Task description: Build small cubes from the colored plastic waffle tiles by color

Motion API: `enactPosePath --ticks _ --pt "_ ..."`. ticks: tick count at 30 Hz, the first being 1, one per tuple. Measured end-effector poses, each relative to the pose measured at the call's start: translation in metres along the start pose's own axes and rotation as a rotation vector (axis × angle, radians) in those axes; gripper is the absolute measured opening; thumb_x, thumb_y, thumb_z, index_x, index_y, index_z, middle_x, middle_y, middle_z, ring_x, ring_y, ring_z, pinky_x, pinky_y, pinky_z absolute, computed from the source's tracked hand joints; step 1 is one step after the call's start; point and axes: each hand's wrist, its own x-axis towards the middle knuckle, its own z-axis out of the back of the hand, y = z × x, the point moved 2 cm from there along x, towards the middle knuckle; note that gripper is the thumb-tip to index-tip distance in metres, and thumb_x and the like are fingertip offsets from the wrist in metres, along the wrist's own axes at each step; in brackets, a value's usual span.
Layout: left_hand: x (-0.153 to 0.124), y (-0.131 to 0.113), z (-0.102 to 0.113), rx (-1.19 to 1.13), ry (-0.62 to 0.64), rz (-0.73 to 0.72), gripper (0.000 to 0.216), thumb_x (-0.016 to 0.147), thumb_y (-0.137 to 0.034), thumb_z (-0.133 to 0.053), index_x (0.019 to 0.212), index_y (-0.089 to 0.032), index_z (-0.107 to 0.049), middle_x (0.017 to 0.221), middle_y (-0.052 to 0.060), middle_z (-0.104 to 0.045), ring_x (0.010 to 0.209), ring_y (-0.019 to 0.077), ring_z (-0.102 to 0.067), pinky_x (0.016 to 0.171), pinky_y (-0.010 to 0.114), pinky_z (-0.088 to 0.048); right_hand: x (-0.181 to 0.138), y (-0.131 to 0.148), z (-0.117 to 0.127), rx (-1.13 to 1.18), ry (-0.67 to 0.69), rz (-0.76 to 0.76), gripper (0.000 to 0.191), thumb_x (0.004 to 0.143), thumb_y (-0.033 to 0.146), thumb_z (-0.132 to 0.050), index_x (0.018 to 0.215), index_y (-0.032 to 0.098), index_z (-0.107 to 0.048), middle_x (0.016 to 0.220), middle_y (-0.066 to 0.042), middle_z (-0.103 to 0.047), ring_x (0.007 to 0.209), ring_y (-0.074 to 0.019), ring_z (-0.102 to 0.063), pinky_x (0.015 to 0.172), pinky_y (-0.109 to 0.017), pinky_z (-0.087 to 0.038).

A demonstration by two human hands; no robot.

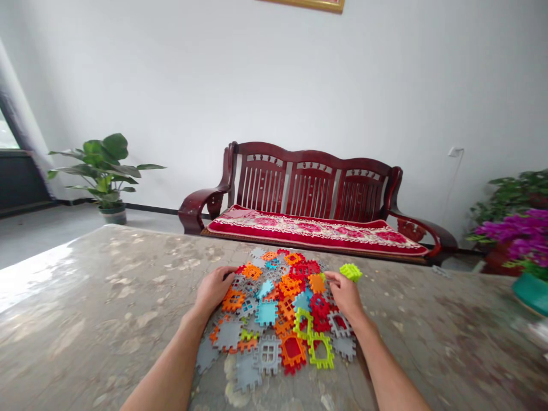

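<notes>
On a brown-and-grey marbled surface (98, 325), a big messy heap of toothed, square plastic tiles (286, 308), dead centre between two bare arms, in grey, orange, red, light blue and lime green, all overlapping. Left hand (216, 288) at the far-left edge of the heap, fingers bent inward, tips right by a small red plastic tile (240, 269); can't tell if actually gripping anything or just resting there. Right hand (345, 291) on the opposite side, thumb and fingers close together at the edge of a solid orange square tile (317, 283); pinched or merely touched, can't tell from this angle. Just beyond that hand, off to the right of the heap, a chunky lime green pile of toothed plastic pieces (351, 272). Around the middle of the mess, a solid light blue toothed tile (267, 313), lying flat-ish on top. Down at the near edge, a solid grey toothed tile (247, 371), then a grey four-pane window tile (270, 353) touching it, plus an orange frame-shaped tile (284, 349) with red showing through the opening, and a lime green frame-shaped tile (322, 363) to the right. Past the surface, a dark red wooden bench (310, 185) with a red-and-cream floral seat cover (317, 228).
</notes>
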Motion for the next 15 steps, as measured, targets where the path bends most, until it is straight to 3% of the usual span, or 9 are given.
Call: enactPosePath --ticks 6,11,15 --pt "-0.002 -0.003 0.002 0.010 -0.003 0.005 0.037 0.087 -0.034 -0.043 0.108 -0.028 -0.072 0.117 0.000 -0.072 0.107 0.0191 -0.064 0.097 0.028 -0.044 -0.001 0.017 -0.004 -0.018 -0.005 0.221 0.037 0.078 0.016 -0.042 0.092 0.022 -0.076 0.104 -0.006 -0.073 0.100 -0.0184 -0.066 0.095 -0.036 -0.050" --pt "-0.003 -0.005 0.003 0.014 0.001 0.002 0.038 0.087 -0.035 -0.043 0.109 -0.027 -0.072 0.118 0.001 -0.071 0.108 0.0197 -0.064 0.097 0.028 -0.045 -0.002 0.021 -0.004 -0.096 -0.001 0.196 0.042 0.074 0.011 -0.041 0.096 0.022 -0.075 0.108 -0.006 -0.072 0.102 -0.0187 -0.065 0.098 -0.036 -0.048" --pt "-0.002 -0.004 0.003 0.009 0.005 0.003 0.038 0.087 -0.035 -0.043 0.110 -0.027 -0.072 0.119 0.001 -0.071 0.108 0.0196 -0.064 0.097 0.028 -0.044 -0.004 0.030 0.008 -0.172 -0.080 0.162 0.032 0.077 0.018 -0.045 0.090 0.022 -0.074 0.098 -0.007 -0.072 0.095 -0.0210 -0.065 0.091 -0.036 -0.049"
